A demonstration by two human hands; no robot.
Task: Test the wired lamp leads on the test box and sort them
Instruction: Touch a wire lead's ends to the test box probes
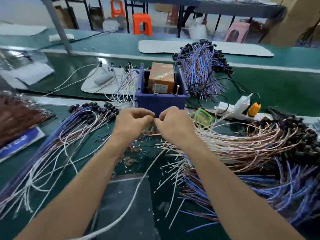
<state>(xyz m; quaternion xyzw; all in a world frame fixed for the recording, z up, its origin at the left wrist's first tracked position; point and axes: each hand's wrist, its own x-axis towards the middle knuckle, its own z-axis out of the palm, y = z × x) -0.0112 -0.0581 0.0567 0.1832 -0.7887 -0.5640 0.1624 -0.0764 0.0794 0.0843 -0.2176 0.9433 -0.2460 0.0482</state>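
Left hand (133,121): pinches lead (148,170), just before test box (161,101).
Right hand (171,123): pinches same lead, likely.
Advice: keep your bared ends apart.

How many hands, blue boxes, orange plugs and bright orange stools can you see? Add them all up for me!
hands: 2, the left hand and the right hand
blue box: 1
orange plug: 1
orange stools: 2, one nearer and one behind it
Total: 6
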